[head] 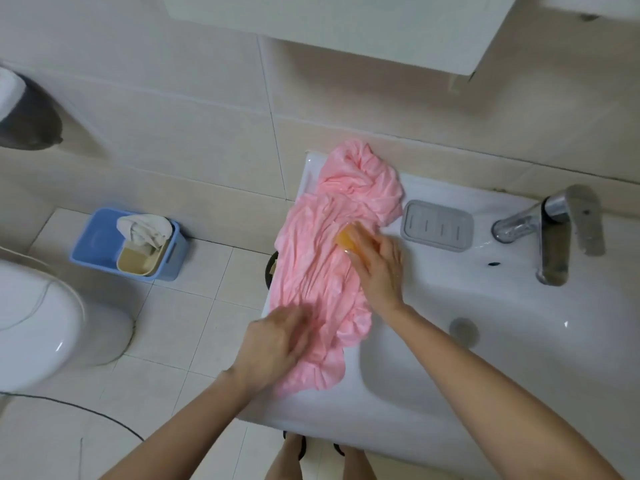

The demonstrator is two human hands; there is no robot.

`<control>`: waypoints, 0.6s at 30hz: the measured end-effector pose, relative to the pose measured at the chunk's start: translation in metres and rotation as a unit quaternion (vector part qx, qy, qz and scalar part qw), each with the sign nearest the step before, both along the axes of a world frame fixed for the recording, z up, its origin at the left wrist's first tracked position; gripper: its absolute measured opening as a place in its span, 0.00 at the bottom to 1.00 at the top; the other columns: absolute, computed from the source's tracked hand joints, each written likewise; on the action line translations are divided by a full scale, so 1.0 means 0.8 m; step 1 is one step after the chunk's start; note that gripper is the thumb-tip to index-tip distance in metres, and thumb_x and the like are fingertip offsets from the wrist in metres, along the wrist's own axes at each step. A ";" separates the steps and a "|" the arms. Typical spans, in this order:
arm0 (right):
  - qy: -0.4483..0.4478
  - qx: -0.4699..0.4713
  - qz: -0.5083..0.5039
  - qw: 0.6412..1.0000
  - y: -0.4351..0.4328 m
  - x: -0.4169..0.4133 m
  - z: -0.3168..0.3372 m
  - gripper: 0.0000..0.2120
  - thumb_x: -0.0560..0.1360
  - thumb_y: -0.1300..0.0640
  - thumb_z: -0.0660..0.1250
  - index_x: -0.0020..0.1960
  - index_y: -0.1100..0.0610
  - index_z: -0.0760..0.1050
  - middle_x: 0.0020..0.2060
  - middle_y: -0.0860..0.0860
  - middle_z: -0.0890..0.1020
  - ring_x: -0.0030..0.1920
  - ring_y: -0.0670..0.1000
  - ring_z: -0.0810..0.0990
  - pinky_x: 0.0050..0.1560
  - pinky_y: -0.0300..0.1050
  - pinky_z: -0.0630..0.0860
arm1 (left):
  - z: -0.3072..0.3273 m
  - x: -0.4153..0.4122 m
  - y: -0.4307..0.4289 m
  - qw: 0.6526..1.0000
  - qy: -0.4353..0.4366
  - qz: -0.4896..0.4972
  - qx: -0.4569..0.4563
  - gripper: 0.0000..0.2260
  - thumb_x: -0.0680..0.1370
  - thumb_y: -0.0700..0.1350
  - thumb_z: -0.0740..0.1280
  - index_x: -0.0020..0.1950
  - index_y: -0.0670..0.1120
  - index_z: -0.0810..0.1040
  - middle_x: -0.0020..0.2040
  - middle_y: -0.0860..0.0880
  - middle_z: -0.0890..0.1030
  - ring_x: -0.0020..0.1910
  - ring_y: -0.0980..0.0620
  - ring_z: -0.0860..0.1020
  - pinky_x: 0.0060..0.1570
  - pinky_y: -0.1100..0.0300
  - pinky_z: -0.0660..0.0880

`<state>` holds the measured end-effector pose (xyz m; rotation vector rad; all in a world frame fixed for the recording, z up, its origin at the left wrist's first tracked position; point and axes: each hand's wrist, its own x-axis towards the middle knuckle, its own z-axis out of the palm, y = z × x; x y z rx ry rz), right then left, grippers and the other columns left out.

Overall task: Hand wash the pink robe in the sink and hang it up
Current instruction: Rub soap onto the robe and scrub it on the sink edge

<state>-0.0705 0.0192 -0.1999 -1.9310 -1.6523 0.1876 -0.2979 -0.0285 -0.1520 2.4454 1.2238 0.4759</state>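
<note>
The pink robe (329,244) lies wet and crumpled along the left rim of the white sink (485,341), with one end bunched at the back corner. My right hand (377,268) presses an orange bar of soap (346,240) onto the middle of the fabric. My left hand (277,344) rests flat on the near end of the robe, holding it down against the rim; it looks blurred.
An empty grey soap dish (437,225) sits behind the basin, and a chrome faucet (550,233) stands to its right. The drain (464,332) is in the basin. On the floor are a blue bin (104,244) with a cloth and a white toilet (45,323).
</note>
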 end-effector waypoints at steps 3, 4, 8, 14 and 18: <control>0.149 0.034 -0.078 0.985 -0.004 0.007 0.009 0.23 0.76 0.42 0.58 0.69 0.44 0.66 0.46 0.53 0.71 0.48 0.54 0.72 0.53 0.46 0.68 | 0.020 0.049 0.055 0.993 -0.034 0.109 0.025 0.24 0.77 0.60 0.58 0.60 0.41 0.73 0.55 0.41 0.77 0.50 0.42 0.76 0.47 0.52 0.74; 0.175 0.039 -0.088 0.980 -0.004 0.008 0.013 0.23 0.75 0.42 0.58 0.69 0.44 0.66 0.46 0.52 0.70 0.48 0.54 0.72 0.54 0.43 0.68 | 0.020 0.067 0.078 0.993 0.013 0.104 0.046 0.29 0.75 0.60 0.62 0.67 0.39 0.68 0.64 0.38 0.72 0.60 0.40 0.72 0.59 0.50 0.71; 0.257 0.026 -0.134 0.957 0.012 0.013 0.023 0.21 0.77 0.46 0.63 0.69 0.44 0.67 0.46 0.52 0.71 0.48 0.55 0.75 0.53 0.40 0.68 | 0.014 0.116 0.154 0.968 0.236 0.057 -0.057 0.45 0.74 0.51 0.68 0.77 0.48 0.37 0.76 0.35 0.47 0.73 0.34 0.55 0.70 0.49 0.59; 0.365 -0.034 -0.091 0.926 0.029 0.016 0.030 0.19 0.77 0.48 0.65 0.67 0.50 0.73 0.61 0.48 0.79 0.59 0.44 0.76 0.57 0.33 0.71 | 0.027 0.135 0.169 0.960 0.226 0.077 -0.145 0.18 0.74 0.37 0.64 0.63 0.42 0.66 0.58 0.42 0.77 0.54 0.39 0.77 0.43 0.53 0.68; 0.429 0.000 -0.123 0.895 0.028 0.016 0.044 0.18 0.77 0.47 0.64 0.66 0.48 0.74 0.56 0.44 0.80 0.57 0.42 0.77 0.58 0.36 0.73 | 0.057 0.131 0.171 0.986 0.127 0.103 0.027 0.17 0.69 0.37 0.67 0.57 0.43 0.71 0.50 0.45 0.77 0.49 0.42 0.76 0.34 0.56 0.63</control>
